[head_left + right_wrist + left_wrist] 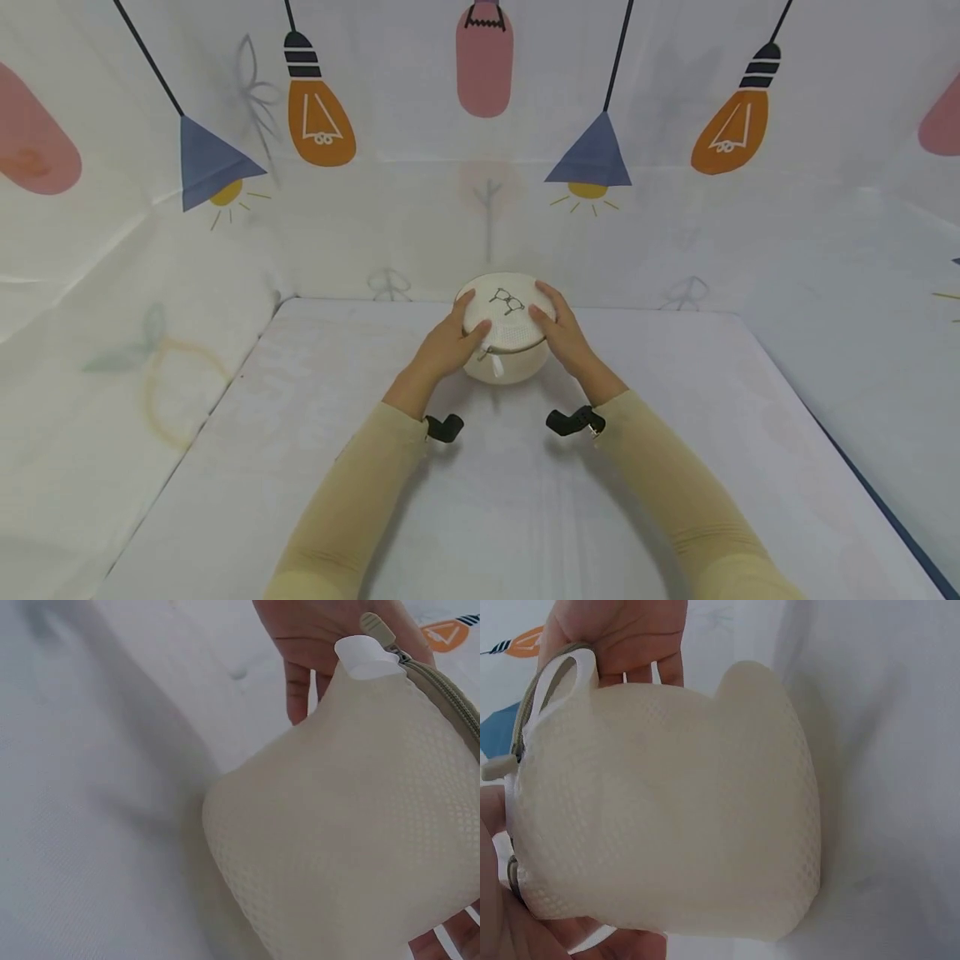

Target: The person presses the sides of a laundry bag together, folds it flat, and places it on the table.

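Observation:
A round cream mesh wash bag (507,332) with a dark line drawing on its top stands at the far middle of the table. My left hand (444,343) grips its left side, with the thumb on the top edge. From the other side my right hand (567,340) holds it the same way. A zip runs round the upper rim, its pull (499,766) at the front near a white loop (367,657). The bag's mesh wall (675,817) bulges unevenly in both wrist views. What is inside cannot be seen.
The table (480,508) has a pale cover. Behind and beside it hang white sheets (420,217) printed with lamps and bulbs. Dark straps (444,428) sit at both wrists, below beige sleeves (360,492).

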`<control>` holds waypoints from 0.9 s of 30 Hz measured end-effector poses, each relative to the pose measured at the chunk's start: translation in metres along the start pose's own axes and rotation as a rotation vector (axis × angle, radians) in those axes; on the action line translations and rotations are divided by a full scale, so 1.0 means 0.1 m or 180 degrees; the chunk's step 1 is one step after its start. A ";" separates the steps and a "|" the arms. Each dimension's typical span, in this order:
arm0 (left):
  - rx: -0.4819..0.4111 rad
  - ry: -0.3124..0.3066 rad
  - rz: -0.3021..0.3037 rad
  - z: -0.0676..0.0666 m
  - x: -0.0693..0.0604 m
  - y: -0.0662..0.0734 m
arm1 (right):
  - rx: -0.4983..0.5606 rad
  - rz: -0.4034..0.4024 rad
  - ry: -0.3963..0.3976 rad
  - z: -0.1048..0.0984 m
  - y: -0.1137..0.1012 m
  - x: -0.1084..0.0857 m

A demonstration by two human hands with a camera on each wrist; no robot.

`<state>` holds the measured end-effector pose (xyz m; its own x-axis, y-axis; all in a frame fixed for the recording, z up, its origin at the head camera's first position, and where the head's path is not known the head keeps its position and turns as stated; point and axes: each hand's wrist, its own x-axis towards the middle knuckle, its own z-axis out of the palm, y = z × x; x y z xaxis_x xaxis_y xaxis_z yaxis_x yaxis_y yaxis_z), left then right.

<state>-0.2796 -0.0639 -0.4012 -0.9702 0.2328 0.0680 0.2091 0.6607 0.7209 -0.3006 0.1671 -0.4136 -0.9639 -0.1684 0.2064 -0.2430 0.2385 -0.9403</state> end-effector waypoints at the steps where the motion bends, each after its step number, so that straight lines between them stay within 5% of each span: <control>1: 0.0034 -0.0003 -0.0026 0.00 -0.01 0.01 | 0.0000 -0.0001 -0.0008 0.00 0.00 0.00; 11: -0.0378 0.0056 -0.0121 0.03 -0.01 0.03 | 0.0078 0.0096 -0.0095 0.00 -0.03 0.00; 18: -0.0854 0.0215 -0.0098 0.09 0.00 -0.05 | 0.0095 0.0175 -0.0225 0.02 -0.38 -0.19; 27: -0.1632 0.0494 0.0112 0.17 0.02 -0.09 | 0.0010 0.0226 -0.0411 0.02 -0.21 -0.12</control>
<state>-0.2812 -0.0579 -0.4193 -0.9785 0.1146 0.1712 0.1925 0.2122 0.9581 -0.2840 0.1621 -0.3973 -0.9565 -0.2728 0.1031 -0.1743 0.2512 -0.9521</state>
